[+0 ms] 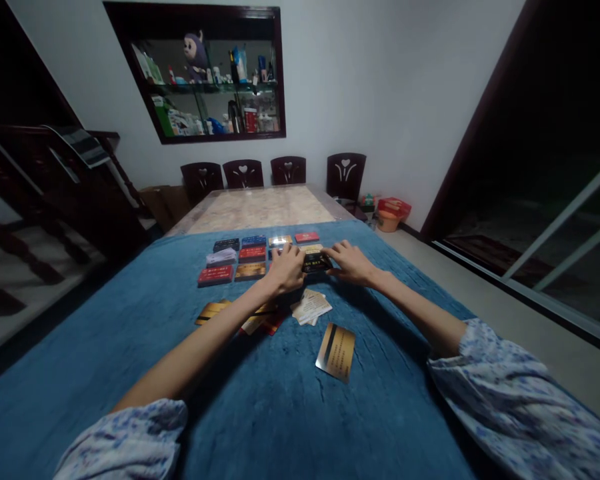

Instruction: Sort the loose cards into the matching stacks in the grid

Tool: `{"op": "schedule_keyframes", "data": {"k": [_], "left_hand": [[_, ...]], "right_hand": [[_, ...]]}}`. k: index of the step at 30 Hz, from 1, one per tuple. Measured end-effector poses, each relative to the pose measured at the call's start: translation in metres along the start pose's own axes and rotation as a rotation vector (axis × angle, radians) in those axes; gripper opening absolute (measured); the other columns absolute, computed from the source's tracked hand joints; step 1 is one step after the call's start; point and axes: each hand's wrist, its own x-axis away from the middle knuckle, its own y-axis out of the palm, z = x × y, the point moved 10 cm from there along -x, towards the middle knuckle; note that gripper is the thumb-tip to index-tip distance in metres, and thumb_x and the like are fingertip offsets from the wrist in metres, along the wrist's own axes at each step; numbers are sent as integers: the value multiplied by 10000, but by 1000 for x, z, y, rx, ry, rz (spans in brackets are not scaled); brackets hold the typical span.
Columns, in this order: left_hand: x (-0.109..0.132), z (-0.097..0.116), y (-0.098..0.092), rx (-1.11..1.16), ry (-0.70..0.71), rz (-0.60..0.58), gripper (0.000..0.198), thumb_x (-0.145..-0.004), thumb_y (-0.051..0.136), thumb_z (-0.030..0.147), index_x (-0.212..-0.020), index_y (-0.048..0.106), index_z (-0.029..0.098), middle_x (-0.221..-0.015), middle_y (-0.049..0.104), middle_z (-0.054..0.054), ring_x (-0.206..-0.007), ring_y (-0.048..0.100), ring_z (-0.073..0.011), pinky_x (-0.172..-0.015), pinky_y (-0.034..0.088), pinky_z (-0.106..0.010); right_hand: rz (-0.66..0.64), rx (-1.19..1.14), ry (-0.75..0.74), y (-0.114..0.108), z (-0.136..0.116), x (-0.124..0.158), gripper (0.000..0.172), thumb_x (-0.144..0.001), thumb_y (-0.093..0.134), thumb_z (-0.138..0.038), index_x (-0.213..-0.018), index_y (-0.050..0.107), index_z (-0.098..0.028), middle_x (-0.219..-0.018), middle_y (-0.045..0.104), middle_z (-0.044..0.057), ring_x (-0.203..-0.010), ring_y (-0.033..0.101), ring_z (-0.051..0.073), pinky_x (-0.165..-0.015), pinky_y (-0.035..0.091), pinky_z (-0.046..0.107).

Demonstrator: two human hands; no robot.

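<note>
Dark pack lies on the blue cloth of the bench, directly between my two hands.

Left hand: at the pack's left end. Fingers curled, knuckles up, resting over that end. The thumb is hidden, so I cannot tell if they actually pinch it.

Right hand: at the pack's right end. Fingers nearly straight and lying flat, tips touching the pack, closed around nothing.

Both arms are stretched far forward and converge on the pack. Forearms bare, floral sleeves pushed back at the elbows.

The pack is small, flat and rectangular, black with gold print. The lettering is too small to read.

Left of the pack: rows of similar packs, among them a red pack at the outer near corner.
Nearer me than the pack: loose white cards just beside it, then a gold card with a dark stripe, well apart.
Beyond the pack: bare bench top, then four dark chairs.
</note>
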Motion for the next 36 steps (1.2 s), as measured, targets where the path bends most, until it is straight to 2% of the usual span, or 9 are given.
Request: {"op": "schedule_keyframes", "data": {"k": [10, 21, 28, 36], "left_hand": [[-26, -11, 21, 5, -43, -108, 395, -809, 602, 247, -1192, 581, 157, -1282, 596, -181, -1268, 438, -363, -978, 376, -549], [-36, -21, 45, 30, -55, -168, 365, -817, 587, 291, -1154, 605, 155, -1212, 649, -193, -1211, 481, -387, -960, 376, -579], [-41, -21, 51, 74, -41, -153, 325, -801, 596, 262, -1112, 644, 182, -1246, 626, -173, -1233, 452, -380, -951, 379, -573], [-44, -28, 58, 168, -70, -150, 402, -788, 617, 253, -1188, 635, 216, -1236, 647, -144, -1232, 455, -371, -950, 374, -540]], "right_hand": [[-164, -24, 73, 23, 15, -31, 572, -871, 654, -403, -1399, 488, -261, -1299, 574, 157, -1192, 460, 334, -847, 458, 394], [-168, -72, 82, 43, 22, -45, 523, -833, 695, -443, -1312, 578, -268, -1213, 653, 142, -1143, 551, 316, -823, 484, 384], [-159, -97, 92, 50, 27, -45, 486, -848, 687, -432, -1281, 612, -225, -1197, 664, 141, -1117, 584, 294, -820, 473, 338], [-140, -147, 75, 55, 31, -50, 533, -812, 712, -384, -1309, 606, -224, -1166, 703, 83, -1094, 617, 246, -882, 453, 298]]}}
